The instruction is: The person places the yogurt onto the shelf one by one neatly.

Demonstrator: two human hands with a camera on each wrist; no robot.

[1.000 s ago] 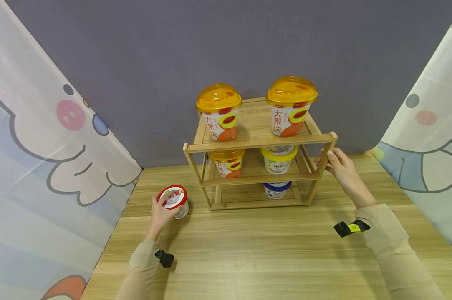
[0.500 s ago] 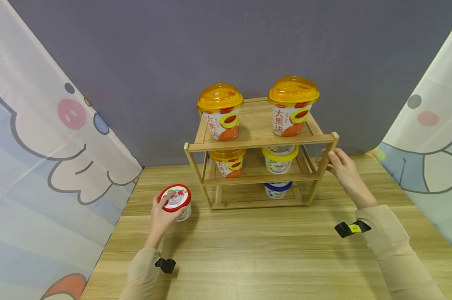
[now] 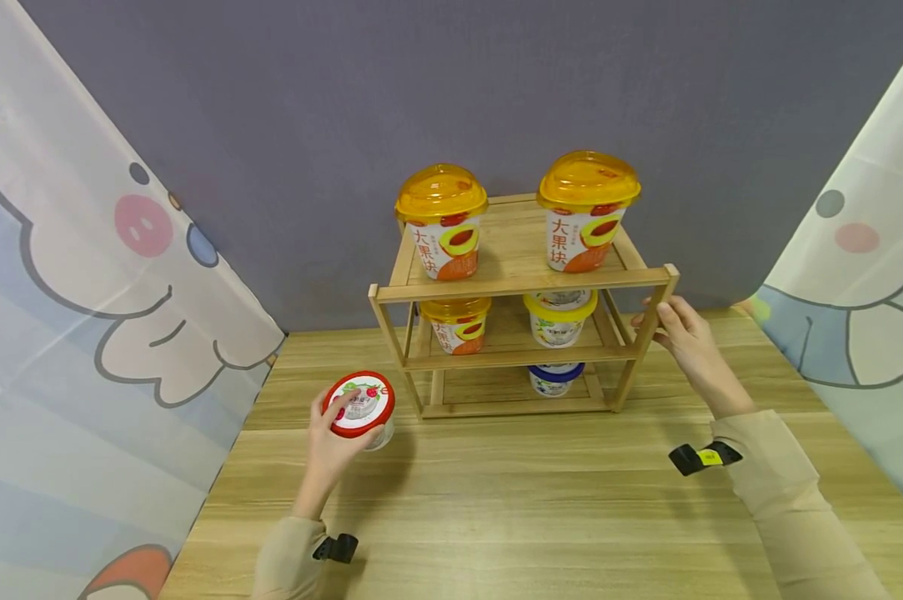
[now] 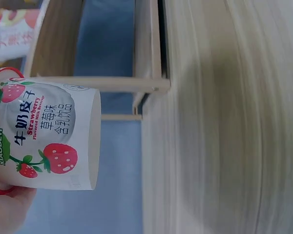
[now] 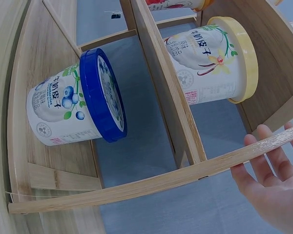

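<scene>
My left hand (image 3: 331, 446) grips a strawberry milk cup (image 4: 44, 131) by its red lid (image 3: 358, 403), fingers over one side and thumb on the other. The cup hangs above the table, left of the wooden shelf (image 3: 519, 292), its white side facing the left wrist camera. With its fingers round the shelf's front right post (image 5: 224, 163), my right hand (image 3: 687, 342) holds the rack at upper height. Closest to that hand, a yellow-lidded cup (image 5: 212, 61) lies within the middle tier, and a blue-lidded cup (image 5: 78, 100) stands on the bottom tier.
Two orange-lidded cups, a left one (image 3: 442, 225) and a right one (image 3: 586, 212), stand on the top tier. Another orange-lidded cup (image 3: 459, 327) sits middle-left. Wooden table (image 3: 496, 500) spreads in front; a grey wall panel (image 3: 308, 125) is behind, printed curtains (image 3: 121, 333) at the sides.
The left hand has lifted the red-lidded cup off the table and brought it slightly right and toward the camera. The right hand keeps its place on the shelf post.
</scene>
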